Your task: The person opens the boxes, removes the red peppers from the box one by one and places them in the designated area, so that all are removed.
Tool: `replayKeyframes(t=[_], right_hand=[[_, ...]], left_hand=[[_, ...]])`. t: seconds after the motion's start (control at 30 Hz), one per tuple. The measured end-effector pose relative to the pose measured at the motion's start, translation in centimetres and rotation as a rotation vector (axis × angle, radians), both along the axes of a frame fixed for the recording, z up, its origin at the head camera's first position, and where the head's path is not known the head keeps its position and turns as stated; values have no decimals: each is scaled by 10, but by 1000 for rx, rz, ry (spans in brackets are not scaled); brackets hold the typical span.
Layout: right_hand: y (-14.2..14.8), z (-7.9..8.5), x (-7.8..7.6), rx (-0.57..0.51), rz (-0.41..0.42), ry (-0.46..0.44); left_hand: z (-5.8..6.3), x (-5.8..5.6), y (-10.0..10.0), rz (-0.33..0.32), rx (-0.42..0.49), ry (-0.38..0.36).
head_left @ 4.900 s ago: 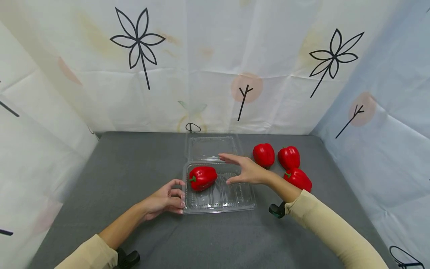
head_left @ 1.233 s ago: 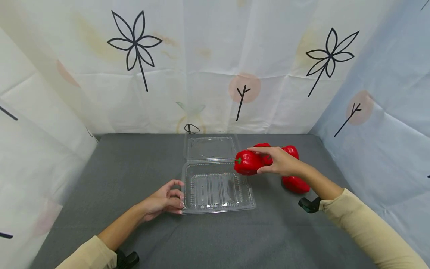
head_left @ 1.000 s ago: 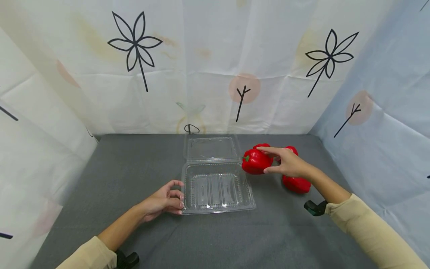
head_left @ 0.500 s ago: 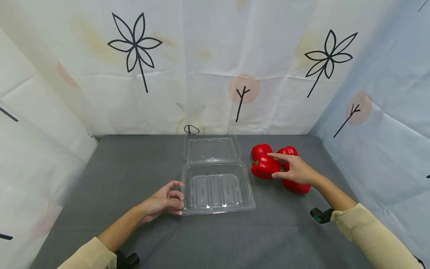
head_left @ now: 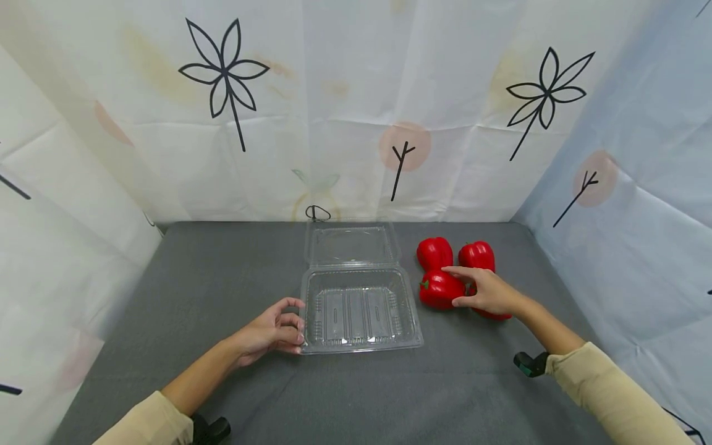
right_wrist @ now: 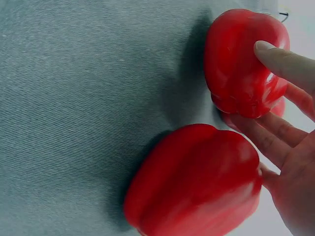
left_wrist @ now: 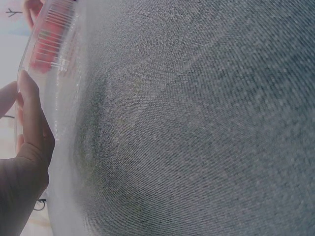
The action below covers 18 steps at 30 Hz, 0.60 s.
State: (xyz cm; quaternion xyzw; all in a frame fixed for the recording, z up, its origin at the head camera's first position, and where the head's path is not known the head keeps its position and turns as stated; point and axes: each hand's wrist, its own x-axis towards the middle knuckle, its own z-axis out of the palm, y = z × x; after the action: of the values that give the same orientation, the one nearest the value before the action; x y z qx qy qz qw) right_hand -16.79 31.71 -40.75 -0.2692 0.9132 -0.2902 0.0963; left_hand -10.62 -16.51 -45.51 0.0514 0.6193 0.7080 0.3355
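A clear plastic clamshell container (head_left: 361, 348) lies on the grey cloth, its lid (head_left: 351, 244) folded back behind it. My left hand (head_left: 269, 330) holds its left rim; the left wrist view has the thumb and fingers (left_wrist: 32, 110) on either side of that edge. To the right of the container, my right hand (head_left: 486, 292) grips a red bell pepper (head_left: 438, 289) with a green stem, low over the table. The right wrist view shows the thumb across this pepper (right_wrist: 236, 59), fingers beneath. Another bell pepper (right_wrist: 197, 182) lies close by, mostly hidden behind the hand in the head view.
Two more red bell peppers, one at the back left (head_left: 434, 253) and one at the back right (head_left: 476, 254), stand behind the gripped one. White printed curtains (head_left: 350, 123) enclose the back and sides of the grey table (head_left: 222, 272).
The bell pepper that lay in the container is now in my right hand, carried right and lowered beside the others. The container is bare inside. My left hand has stayed at the rim.
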Motion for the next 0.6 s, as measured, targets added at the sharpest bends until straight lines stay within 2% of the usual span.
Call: replayKeyframes(t=[0.33, 0.6], right_hand=[[-2, -1, 0, 25, 8, -11], [-1, -2, 1, 88, -30, -16]], left_hand=[[2, -2, 0, 7, -3, -14], [0, -2, 0, 11, -7, -19]])
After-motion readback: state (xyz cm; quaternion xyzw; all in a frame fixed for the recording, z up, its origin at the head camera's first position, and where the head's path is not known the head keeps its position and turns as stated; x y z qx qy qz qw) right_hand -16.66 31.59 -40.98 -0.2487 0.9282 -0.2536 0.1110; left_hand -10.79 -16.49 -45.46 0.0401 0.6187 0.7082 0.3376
